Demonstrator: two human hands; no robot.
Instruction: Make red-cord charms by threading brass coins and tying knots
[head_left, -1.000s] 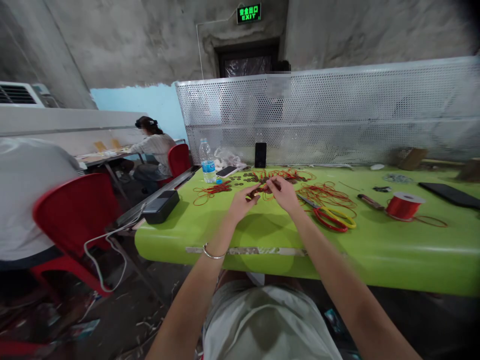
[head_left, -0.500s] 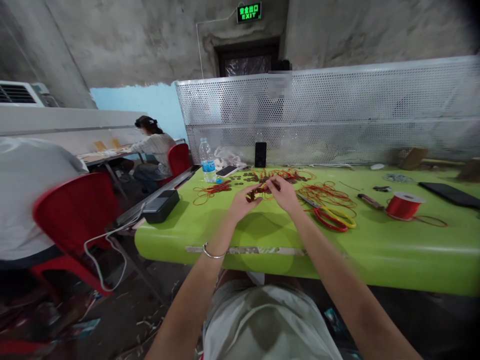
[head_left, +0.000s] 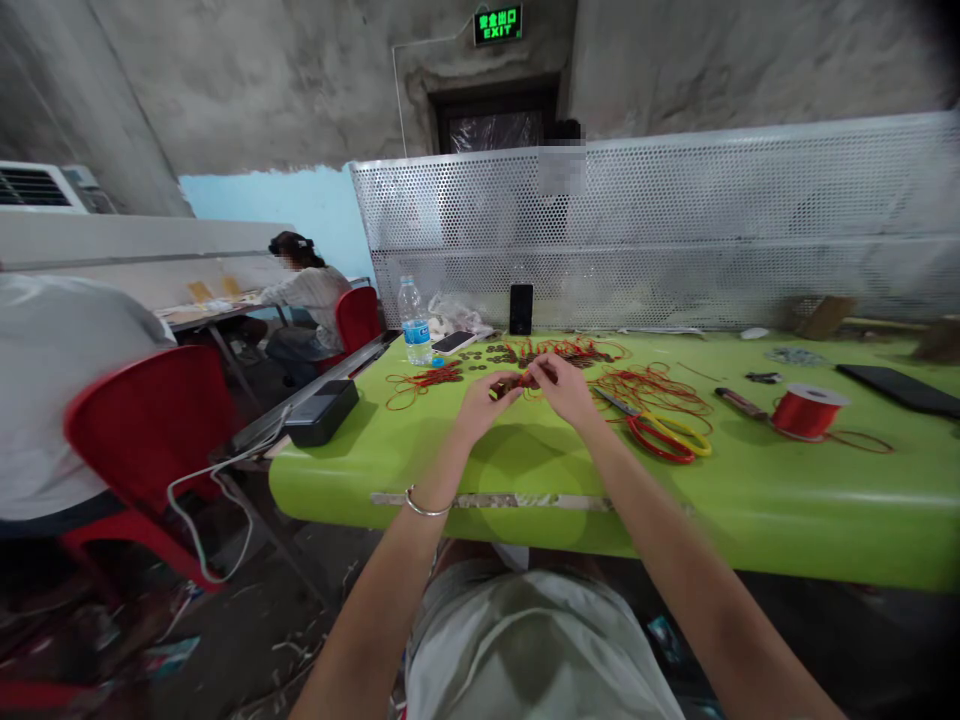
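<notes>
My left hand [head_left: 481, 408] is closed around a few dark coins [head_left: 501, 389] above the green table. Close beside it, my right hand [head_left: 564, 388] pinches a red cord [head_left: 527, 380] that meets those coins; its exact path between the fingers is too small to make out. Just beyond both hands lie loose dark coins [head_left: 495, 354] and a row of red cords [head_left: 577, 347]. A heap of red cords [head_left: 651, 388] lies right of my right hand, with scissors [head_left: 664, 436] with red and yellow handles in front of it.
A spool of red cord [head_left: 808, 412] and a lighter-like stick [head_left: 741, 403] are at the right. At the left stand a water bottle [head_left: 415, 325] and a black box [head_left: 324, 412]. A perforated metal screen [head_left: 675, 230] closes the back. Co-workers sit at the left.
My right fingers have shifted slightly against the coins, and more red cord shows between the hands. The left hand stays nearly in place, its coins turned a little.
</notes>
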